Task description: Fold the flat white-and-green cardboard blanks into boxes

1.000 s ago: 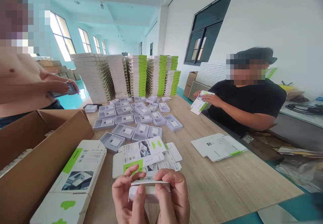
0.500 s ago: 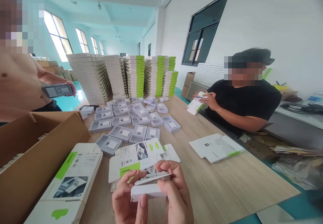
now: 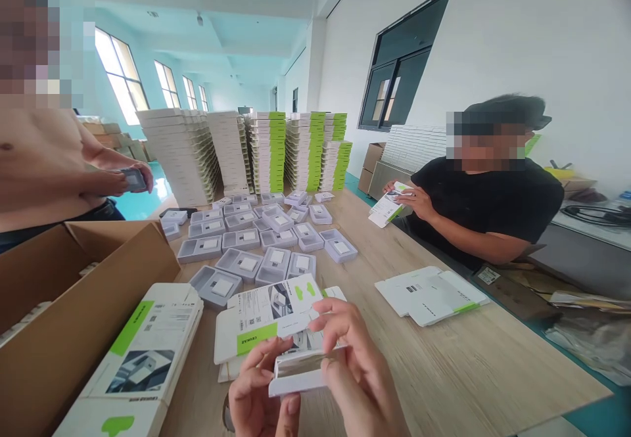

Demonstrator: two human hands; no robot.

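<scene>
My left hand (image 3: 260,391) and my right hand (image 3: 357,371) both grip a small white cardboard box (image 3: 298,371) low in the view. Its open side faces me and shows a silvery inside. Just beyond my hands, a printed white carton blank with green patches (image 3: 269,322) lies on the wooden table (image 3: 444,371), over other printed sheets. Several grey plastic trays with white inserts (image 3: 241,265) stand farther off. Another white printed box (image 3: 142,351) rests on the table's left side, beside my left hand.
A brown cardboard box (image 3: 73,299) stands open at the left. Tall stacks of trays (image 3: 269,151) rise at the table's far end. One person at left handles a grey tray (image 3: 133,179); another at right holds a printed carton (image 3: 389,205). White flattened cartons (image 3: 428,296) lie at right.
The small white box has turned in my hands, its silvery open side now facing me. My right hand has risen a little. The whole view has shifted slightly with my head.
</scene>
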